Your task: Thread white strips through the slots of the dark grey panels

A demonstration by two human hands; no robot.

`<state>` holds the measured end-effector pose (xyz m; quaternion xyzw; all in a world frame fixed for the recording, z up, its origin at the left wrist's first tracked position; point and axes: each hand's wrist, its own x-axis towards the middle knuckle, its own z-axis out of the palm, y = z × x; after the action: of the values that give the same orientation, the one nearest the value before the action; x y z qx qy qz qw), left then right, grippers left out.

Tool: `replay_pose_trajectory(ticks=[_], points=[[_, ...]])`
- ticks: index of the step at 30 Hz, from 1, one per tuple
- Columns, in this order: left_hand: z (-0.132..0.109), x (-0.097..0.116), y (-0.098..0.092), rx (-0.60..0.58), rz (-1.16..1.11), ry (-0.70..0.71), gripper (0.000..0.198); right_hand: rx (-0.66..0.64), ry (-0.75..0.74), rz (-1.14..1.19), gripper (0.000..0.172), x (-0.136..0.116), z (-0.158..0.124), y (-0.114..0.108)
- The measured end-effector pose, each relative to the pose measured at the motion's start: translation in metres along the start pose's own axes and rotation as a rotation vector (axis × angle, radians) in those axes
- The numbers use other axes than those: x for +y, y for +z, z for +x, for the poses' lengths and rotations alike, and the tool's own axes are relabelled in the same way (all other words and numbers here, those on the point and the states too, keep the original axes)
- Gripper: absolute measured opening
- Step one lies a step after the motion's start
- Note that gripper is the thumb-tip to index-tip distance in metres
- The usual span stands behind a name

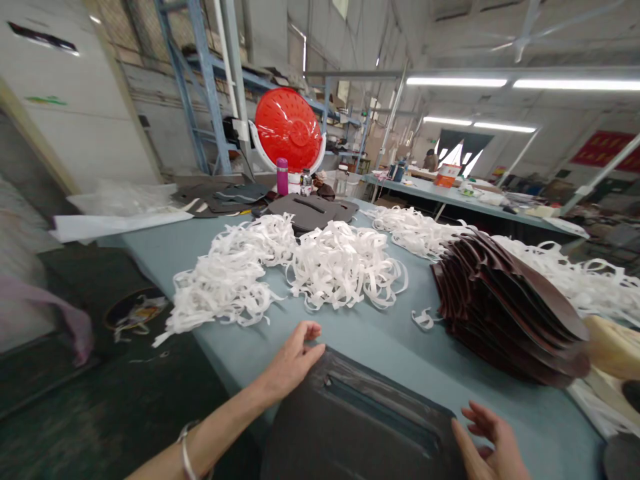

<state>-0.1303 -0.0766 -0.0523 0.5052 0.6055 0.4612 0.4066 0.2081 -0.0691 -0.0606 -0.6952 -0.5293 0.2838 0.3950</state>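
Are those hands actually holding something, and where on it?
A dark slotted panel: left hand at its far left corner, right hand at its far right corner. Whether they grip or merely touch it is unclear.

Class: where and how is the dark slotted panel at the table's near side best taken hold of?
Probably by the far corners of the panel, one hand from each side: the left hand and right hand are there, thumbs at the edge. It looks broad and flat, so outer edges, away from the slot, should suit pinching.
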Motion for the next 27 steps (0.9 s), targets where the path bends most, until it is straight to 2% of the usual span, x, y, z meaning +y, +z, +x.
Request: replay_pose_trajectory(ticks=[2, 5, 9, 11, 13, 15, 17, 20, 22, 25, 27], points=[[0.009, 0.000, 0.000, 0.099, 0.160, 0.136, 0.024, -0.030, -0.111, -0.026, 0.054, -0.019, 0.008, 0.020], [0.028, 0.005, 0.009, 0.176, 0.327, 0.351, 0.019, -0.135, -0.302, -0.028, 0.042, -0.060, 0.024, 0.066], [0.061, 0.016, 0.032, 0.240, 0.556, 0.556, 0.030, -0.198, -0.591, -0.169, 0.037, -0.112, 0.055, 0.132], [0.080, 0.020, 0.041, 0.244, 0.707, 0.617, 0.041, -0.206, -0.632, -0.202, 0.034, -0.128, 0.070, 0.154], [0.097, 0.021, 0.044, 0.252, 0.851, 0.634, 0.047, -0.210, -0.625, -0.206, 0.020, -0.135, 0.078, 0.162], [0.111, 0.019, 0.042, 0.270, 0.931, 0.613, 0.045, -0.201, -0.602, -0.201, 0.012, -0.134, 0.076, 0.154], [0.122, 0.015, 0.035, 0.292, 0.947, 0.579, 0.042, -0.172, -0.572, -0.187, 0.019, -0.124, 0.066, 0.133], [0.137, 0.011, 0.019, 0.308, 0.940, 0.524, 0.041, -0.131, -0.482, -0.133, 0.028, -0.095, 0.041, 0.087], [0.145, 0.012, 0.008, 0.292, 0.933, 0.488, 0.040, -0.117, -0.354, -0.090, 0.031, -0.070, 0.024, 0.053], [0.144, 0.024, 0.005, 0.227, 0.919, 0.460, 0.042, -0.103, -0.177, -0.066, 0.033, -0.041, 0.005, 0.014], [0.128, 0.037, 0.018, 0.188, 0.908, 0.466, 0.045, -0.123, -0.147, -0.041, 0.032, -0.035, -0.006, 0.003]])
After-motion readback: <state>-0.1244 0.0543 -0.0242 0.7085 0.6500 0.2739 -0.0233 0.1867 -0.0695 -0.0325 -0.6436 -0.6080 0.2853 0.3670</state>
